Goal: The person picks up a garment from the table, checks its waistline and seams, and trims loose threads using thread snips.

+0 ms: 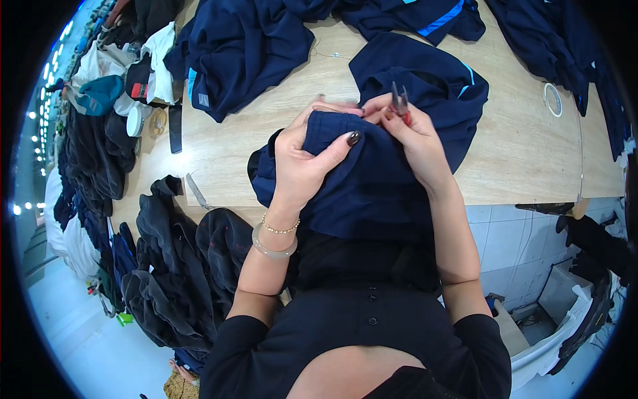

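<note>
The person's left hand [302, 156] holds up a navy-blue cloth garment [379, 186] with a stitched edge, the thumb with its dark nail pressed flat on the near face and the other fingers behind the cloth, so they pinch it. A thin beaded bracelet [280, 228] and, below it, a thick pale bangle [272, 252] circle the left wrist.

The right hand [422, 146] is at the garment's far edge, its fingers curled around a small hand tool with red handles and two metal points [399, 98], which stick out away from the body. The right thumb and forefinger come close together there; whether they also grip the cloth cannot be told.

The garment hangs in front of the person's black top [359, 309], over the near edge of a pale wood-grain bench [525, 159]. Just beyond it lies another navy garment with light-blue trim [425, 80], and a crumpled navy garment [249, 56] lies farther left. A white ring-shaped roll [546, 100] rests on the right, well apart from both hands. A dark grey napped garment [169, 266] drapes at the left.
</note>
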Demonstrator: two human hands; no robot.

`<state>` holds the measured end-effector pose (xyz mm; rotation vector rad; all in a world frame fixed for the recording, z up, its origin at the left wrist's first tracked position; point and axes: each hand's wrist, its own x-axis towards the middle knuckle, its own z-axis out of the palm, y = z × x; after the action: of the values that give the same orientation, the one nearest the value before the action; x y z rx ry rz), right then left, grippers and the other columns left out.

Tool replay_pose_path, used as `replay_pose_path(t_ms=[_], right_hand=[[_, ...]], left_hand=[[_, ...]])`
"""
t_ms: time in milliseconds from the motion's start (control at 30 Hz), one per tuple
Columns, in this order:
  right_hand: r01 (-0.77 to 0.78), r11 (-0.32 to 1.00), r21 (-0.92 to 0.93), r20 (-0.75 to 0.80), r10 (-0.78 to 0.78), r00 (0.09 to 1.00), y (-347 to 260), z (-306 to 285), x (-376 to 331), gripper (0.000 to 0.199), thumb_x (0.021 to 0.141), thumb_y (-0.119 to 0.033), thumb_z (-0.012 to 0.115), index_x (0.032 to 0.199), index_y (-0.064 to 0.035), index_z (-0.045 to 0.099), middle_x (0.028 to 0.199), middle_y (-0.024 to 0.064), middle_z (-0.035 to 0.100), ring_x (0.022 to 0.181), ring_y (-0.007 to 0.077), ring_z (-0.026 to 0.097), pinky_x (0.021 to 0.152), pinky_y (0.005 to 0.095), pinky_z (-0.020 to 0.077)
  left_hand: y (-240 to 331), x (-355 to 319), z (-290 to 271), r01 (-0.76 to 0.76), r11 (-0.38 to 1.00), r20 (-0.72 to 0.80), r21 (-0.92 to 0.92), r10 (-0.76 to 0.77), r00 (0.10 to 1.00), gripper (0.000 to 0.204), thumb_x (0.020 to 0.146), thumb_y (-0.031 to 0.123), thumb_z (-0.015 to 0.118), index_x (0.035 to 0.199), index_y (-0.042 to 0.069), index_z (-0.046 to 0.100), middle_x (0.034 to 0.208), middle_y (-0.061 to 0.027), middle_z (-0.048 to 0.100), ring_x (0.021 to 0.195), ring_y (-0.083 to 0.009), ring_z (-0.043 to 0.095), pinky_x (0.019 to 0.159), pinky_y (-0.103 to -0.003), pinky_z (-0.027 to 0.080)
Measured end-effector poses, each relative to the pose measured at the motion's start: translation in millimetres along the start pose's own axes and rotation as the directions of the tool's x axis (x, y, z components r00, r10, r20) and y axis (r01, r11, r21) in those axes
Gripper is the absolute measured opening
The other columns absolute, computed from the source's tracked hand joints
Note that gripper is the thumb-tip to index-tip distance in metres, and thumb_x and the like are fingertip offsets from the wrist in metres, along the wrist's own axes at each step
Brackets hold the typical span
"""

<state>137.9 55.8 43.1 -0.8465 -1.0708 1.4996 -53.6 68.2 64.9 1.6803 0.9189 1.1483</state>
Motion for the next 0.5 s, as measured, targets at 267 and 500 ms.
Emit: replay_pose_path(t_ms=[267, 500], right_hand=[[-0.171, 0.68, -0.713, -0.319, -0.097, 0.943, -42.8, 0.7, -26.0, 0.018, 0.099, -0.019, 0.053, 0.104, -0.003, 0.047, 0.087, 0.0133, 0.064, 0.082, 0.0226, 0.066, 0.073, 0.0283, 0.0486], [0.132, 0.649, -0.749, -0.27, -0.48, 0.835, -55.8, -9.3, -38.9, 0.022, 0.086, -0.011, 0.072, 0.1, 0.0014, 0.06, 0.087, 0.0074, 0.063, 0.075, 0.0126, 0.061, 0.067, 0.0215, 0.0465]], left_hand=[[15.8, -6.2, 12.8, 0.174, 0.956, -0.005, -0.235, -0.18, 0.984, 0.014, 0.079, -0.004, 0.067, 0.092, -0.006, 0.069, 0.089, -0.0077, 0.065, 0.083, -0.0132, 0.06, 0.078, -0.023, 0.047], [20.8, -8.4, 11.5, 0.143, 0.959, -0.039, -0.245, -0.157, 0.987, 0.017, 0.078, -0.006, 0.064, 0.095, -0.006, 0.069, 0.1, -0.0116, 0.068, 0.089, -0.0162, 0.062, 0.081, -0.026, 0.048]])
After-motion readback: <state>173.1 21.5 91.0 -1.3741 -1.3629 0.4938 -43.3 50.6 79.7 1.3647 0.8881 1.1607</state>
